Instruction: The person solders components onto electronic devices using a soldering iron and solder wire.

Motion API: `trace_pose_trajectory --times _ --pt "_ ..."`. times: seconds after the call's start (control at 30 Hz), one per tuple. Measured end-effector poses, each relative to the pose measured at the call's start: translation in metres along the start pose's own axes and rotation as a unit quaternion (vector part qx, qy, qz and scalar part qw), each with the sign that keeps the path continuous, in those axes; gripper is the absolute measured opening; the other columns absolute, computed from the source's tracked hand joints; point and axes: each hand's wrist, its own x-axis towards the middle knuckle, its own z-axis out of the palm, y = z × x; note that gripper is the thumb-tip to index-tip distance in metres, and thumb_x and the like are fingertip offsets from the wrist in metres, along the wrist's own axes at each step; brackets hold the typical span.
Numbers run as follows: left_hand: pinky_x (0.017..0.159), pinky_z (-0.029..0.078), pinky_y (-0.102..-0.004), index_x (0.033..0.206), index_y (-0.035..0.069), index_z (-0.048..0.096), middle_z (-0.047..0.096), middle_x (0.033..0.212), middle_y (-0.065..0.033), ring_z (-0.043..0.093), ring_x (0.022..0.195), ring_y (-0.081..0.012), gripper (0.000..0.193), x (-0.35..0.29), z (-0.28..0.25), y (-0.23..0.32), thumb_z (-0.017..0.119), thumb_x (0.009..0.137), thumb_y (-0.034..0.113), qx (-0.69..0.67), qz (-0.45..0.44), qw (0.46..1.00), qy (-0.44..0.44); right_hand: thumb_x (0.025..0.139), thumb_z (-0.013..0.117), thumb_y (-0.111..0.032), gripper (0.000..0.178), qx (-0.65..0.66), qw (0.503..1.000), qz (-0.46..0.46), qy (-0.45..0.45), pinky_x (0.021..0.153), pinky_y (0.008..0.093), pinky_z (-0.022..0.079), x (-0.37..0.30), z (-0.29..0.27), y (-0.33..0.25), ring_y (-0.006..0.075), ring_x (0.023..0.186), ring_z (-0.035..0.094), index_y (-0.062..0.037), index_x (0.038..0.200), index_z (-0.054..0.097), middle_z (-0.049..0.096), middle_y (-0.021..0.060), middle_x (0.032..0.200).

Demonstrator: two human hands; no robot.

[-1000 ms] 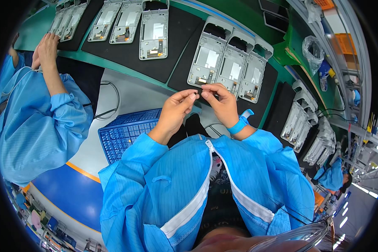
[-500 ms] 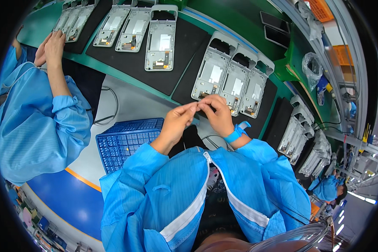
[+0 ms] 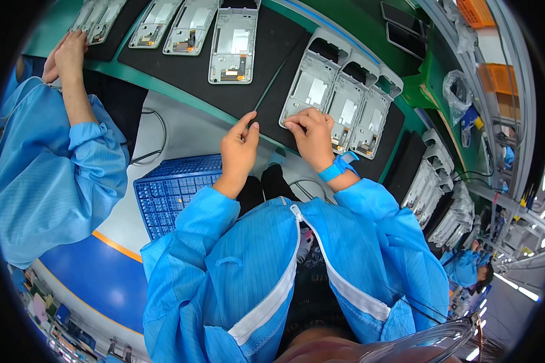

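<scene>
Only light fingertip pressure should be applied by the right hand [image 3: 313, 134] over the lower end of the phone frame [image 3: 312, 91] on the black mat [image 3: 270, 104]; its grip is drawn together, but whether anything is pinched cannot be told. The left hand's [image 3: 238, 151] grip is spread near the counter's [image 3: 163, 87] edge. The neighbouring frame [image 3: 347, 109] should be avoided; bare mat is offered leftward.

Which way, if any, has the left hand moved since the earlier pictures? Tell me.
Yes: the left hand has moved left, judged against the gap between the two black mats, and apart from the right hand.
</scene>
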Motion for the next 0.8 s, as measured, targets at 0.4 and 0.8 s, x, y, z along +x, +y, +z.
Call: trace_pose_trajectory --times 0.4,0.8 --pt "0.049 0.032 -0.0214 0.110 0.004 0.055 0.039 0.057 0.0012 0.034 0.053 -0.0050 0.029 -0.003 0.004 -0.009 0.053 0.083 0.013 0.004 0.020 1.000 0.012 0.070 0.062 -0.010 0.003 -0.106 0.991 -0.078 0.018 0.078 0.0350 0.028 -0.001 -0.005 -0.016 0.0172 0.072 0.050 -0.0097 0.072 0.064 0.051 0.0000 0.071" --pt "0.051 0.033 -0.0217 0.110 0.005 0.055 0.040 0.059 0.0002 0.036 0.055 -0.0060 0.028 -0.002 0.004 -0.013 0.053 0.084 0.016 0.004 0.027 1.000 0.008 0.071 0.062 -0.010 0.001 -0.027 0.999 0.028 -0.009 0.075 0.0313 0.024 0.002 0.000 -0.004 0.0131 0.064 0.050 -0.0106 0.071 0.063 0.051 -0.0011 0.070"
